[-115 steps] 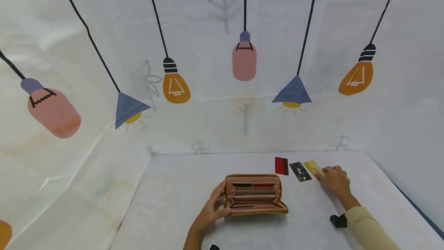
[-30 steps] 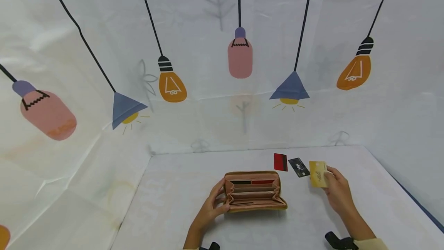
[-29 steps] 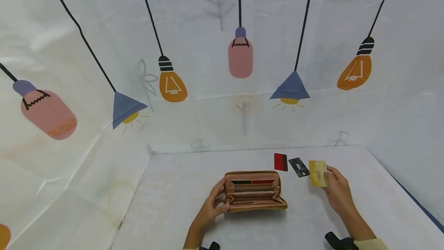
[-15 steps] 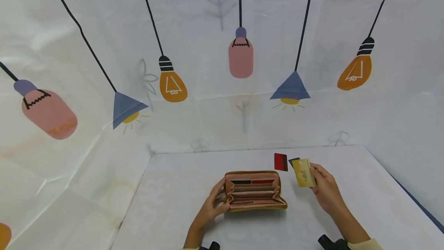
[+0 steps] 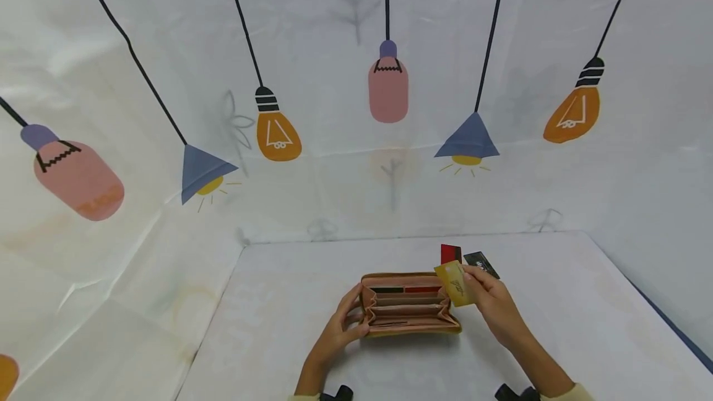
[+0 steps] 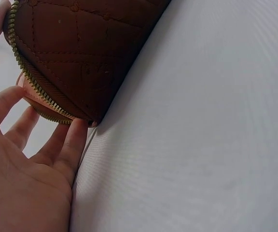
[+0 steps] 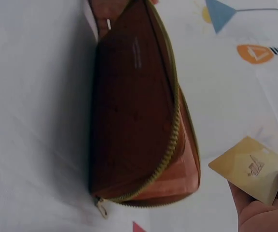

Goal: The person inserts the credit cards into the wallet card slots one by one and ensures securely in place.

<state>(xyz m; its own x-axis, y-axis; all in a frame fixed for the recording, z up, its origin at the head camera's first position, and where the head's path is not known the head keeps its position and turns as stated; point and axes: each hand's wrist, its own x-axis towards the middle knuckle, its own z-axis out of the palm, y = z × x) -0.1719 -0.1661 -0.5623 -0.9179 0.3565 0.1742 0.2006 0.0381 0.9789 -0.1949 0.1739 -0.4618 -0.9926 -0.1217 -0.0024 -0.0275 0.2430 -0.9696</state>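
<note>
A brown zip-around wallet (image 5: 412,328) stands unzipped on the white table, its pink-tan compartments facing up; dark and red cards show in its back slots. My left hand (image 5: 337,332) grips the wallet's left end, thumb in front and fingers along the side. The left wrist view has the fingertips at the gold zipper (image 6: 42,94). My right hand (image 5: 496,302) pinches a gold card (image 5: 453,283) over the wallet's back right corner. In the right wrist view the same gold card (image 7: 249,166) is held beside the wallet (image 7: 134,111), apart from it.
A red card (image 5: 450,254) and a black card (image 5: 480,261) lie on the table behind the right hand, both partly covered in the head view. A white sheet wall (image 5: 345,197) printed with lamps rises at the table's back edge.
My right hand picked the gold card up from the table at the right and carried it left to the wallet's right end. The left hand and wallet have stayed in place.
</note>
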